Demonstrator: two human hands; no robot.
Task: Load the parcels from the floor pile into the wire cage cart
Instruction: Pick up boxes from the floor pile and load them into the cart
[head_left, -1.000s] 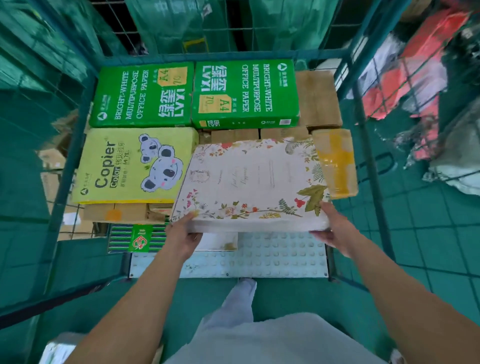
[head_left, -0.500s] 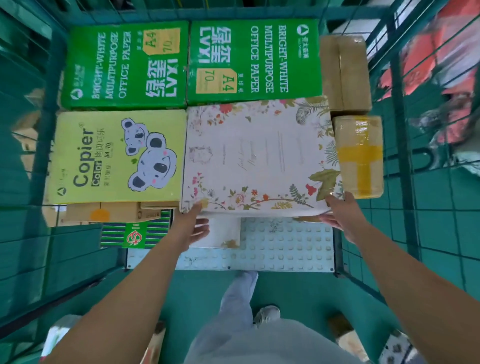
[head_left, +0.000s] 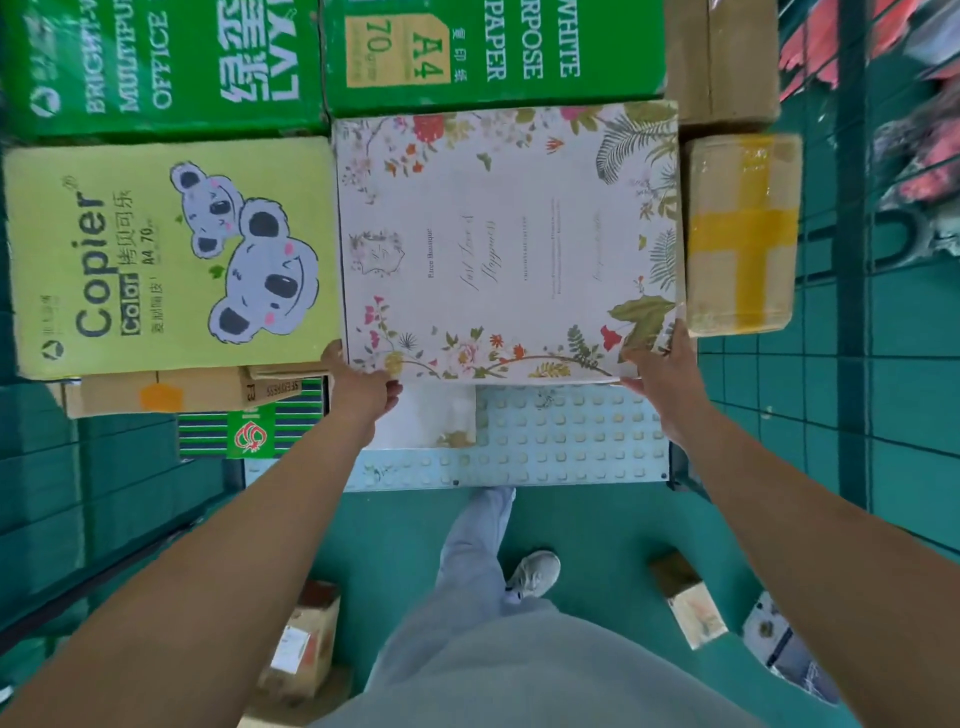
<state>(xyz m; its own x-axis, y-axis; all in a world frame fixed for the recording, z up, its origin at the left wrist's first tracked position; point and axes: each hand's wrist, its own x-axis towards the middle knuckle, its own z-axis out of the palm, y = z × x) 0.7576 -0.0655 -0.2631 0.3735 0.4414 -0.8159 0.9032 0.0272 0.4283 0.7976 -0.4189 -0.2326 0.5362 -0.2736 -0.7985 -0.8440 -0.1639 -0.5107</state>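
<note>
White floral-printed flat box (head_left: 506, 244) lies in the wire cage cart (head_left: 519, 457), near edge, between yellow koala copier-paper box (head_left: 171, 260) and yellow-taped brown carton (head_left: 740, 234). My left hand (head_left: 361, 387) and right hand (head_left: 660, 364) pinch its near corners.

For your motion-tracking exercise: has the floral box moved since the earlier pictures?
Yes. The floral box has slid deeper into the cart: its far edge now meets the green A4 paper box, covering the brown cartons seen between them earlier.

Bright, even, green-tinted light; wide-angle bending and blur toward the edges.
</note>
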